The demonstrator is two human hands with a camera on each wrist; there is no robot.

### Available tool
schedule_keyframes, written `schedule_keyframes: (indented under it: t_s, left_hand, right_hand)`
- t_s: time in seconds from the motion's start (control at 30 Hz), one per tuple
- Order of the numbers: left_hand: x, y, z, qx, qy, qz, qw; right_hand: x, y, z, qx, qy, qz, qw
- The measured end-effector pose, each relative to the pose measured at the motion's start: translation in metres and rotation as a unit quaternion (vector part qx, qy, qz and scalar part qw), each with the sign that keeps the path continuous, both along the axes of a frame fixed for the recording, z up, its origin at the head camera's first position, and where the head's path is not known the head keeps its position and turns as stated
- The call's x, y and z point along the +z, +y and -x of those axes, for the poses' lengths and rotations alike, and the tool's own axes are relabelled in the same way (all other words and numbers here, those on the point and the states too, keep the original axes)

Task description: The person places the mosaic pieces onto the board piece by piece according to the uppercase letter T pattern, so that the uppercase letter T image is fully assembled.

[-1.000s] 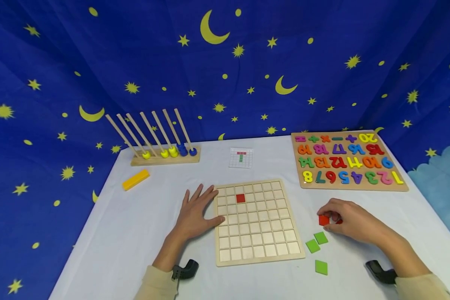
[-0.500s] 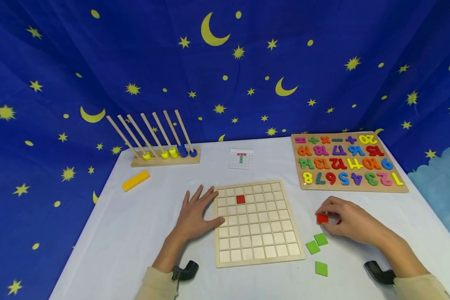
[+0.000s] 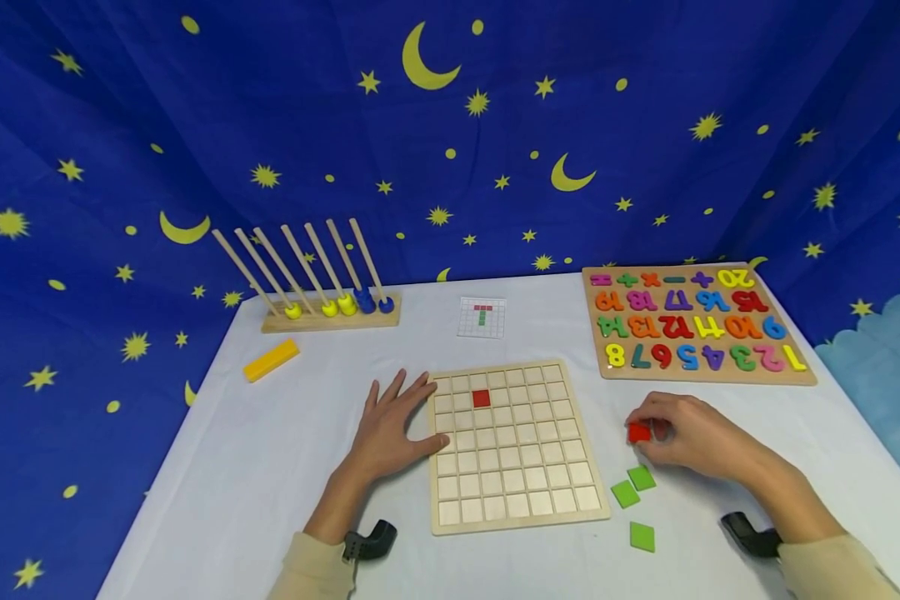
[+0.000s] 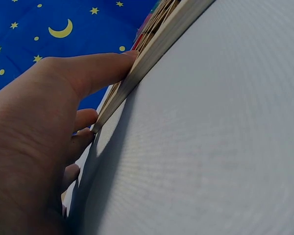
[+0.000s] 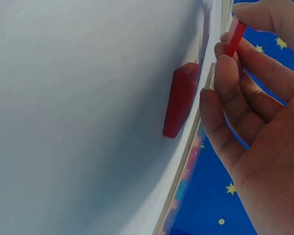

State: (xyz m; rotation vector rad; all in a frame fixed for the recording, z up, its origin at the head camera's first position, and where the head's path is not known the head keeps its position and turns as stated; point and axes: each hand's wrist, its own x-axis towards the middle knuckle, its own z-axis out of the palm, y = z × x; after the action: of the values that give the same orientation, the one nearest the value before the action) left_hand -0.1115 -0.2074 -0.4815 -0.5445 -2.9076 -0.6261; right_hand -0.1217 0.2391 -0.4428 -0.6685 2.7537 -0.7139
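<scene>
Red tile (image 3: pixel 639 432) is up in the right hand (image 3: pixel 686 429), off to the right of the grid board (image 3: pixel 521 433) and well apart from it. That grip is a pinch, thumb at one end and fingertips at the other, which I'd guess is to keep the flat faces free. Left hand (image 3: pixel 390 432) has nothing in its grip: fingers spread, thumb over the board's left edge, fingertips up by its far left corner, most likely so the board can't slide around on the surface (image 3: pixel 195 500). One inset tile (image 3: pixel 481 398), also red, sits in the board's second row from the far side, third square from the left. Right of the board there's a loose tile (image 5: pixel 181 100), red too, lying under the right hand in its wrist view, plus three green tiles (image 3: pixel 625 494) by the near right corner, probably kept there for easy reach. Past the board's far edge lies a pattern card (image 3: pixel 482 318) with a red-and-green T, I'd say parked there so it's readable without getting covered. Number puzzle (image 3: pixel 697 325) is beyond the board to the right, seemingly just out of the way.
</scene>
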Motion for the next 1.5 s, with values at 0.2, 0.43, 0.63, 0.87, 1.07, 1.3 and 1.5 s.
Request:
schedule_keyframes:
  t_s: [0.2,0.43,0.63,0.87,1.07,1.3,1.5]
  left_hand:
    - [0.0,0.0,0.0,-0.001,0.0,0.0,1.0]
    - [0.001,0.0,0.0,0.001,-0.004,0.004,1.0]
    - [0.0,0.0,0.0,0.003,-0.01,0.006,0.9999]
    - [0.0,0.0,0.0,0.003,-0.006,0.006,1.0]
    - [0.001,0.0,0.0,0.001,-0.006,0.003,1.0]
    - [-0.001,0.0,0.001,0.001,-0.008,0.004,1.0]
    - [-0.001,0.0,0.0,0.002,-0.008,0.006,0.9999]
  right_hand:
    - [-0.001,-0.007,0.004,0.007,0.015,0.015,0.9998]
    - [0.001,-0.018,0.008,0.021,0.025,0.025,0.9992]
    - [0.003,-0.025,0.012,0.024,0.027,0.015,0.9992]
    - [0.005,-0.032,0.018,0.035,0.04,0.017,0.9984]
    - [0.006,-0.037,0.023,0.042,0.043,0.018,0.998]
    - [0.005,-0.043,0.03,0.038,0.02,0.025,0.9988]
    - [0.004,-0.049,0.034,0.045,0.014,0.039,0.9981]
